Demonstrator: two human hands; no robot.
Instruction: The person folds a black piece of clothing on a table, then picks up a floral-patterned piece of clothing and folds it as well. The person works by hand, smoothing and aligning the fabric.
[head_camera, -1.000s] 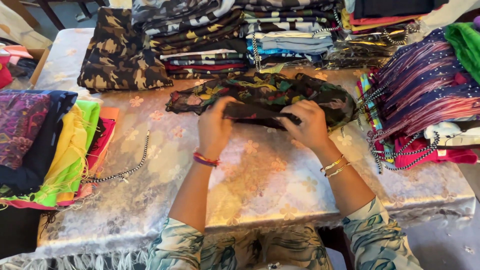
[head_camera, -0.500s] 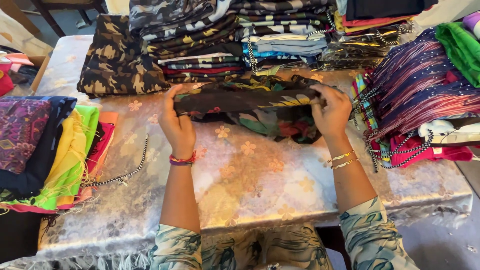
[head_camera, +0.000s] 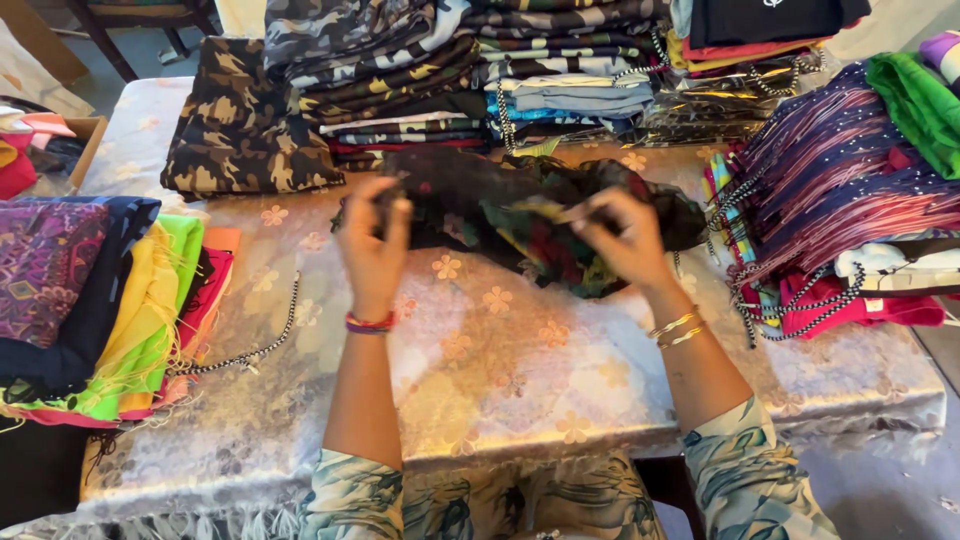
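The dark floral cloth (head_camera: 520, 215) is between your two hands, near the far edge of the tabletop (head_camera: 500, 370), partly lifted and bunched. Your left hand (head_camera: 375, 240) has its fingers clenched on the left end of the cloth, and your right hand (head_camera: 615, 235) pinches the right part in the same way. Behind the cloth, along the far edge, stands a stack of camouflage garments (head_camera: 400, 60). At the left edge lie bright folded scarves (head_camera: 110, 300), and at the right edge a pile of purple striped fabric (head_camera: 840, 180).
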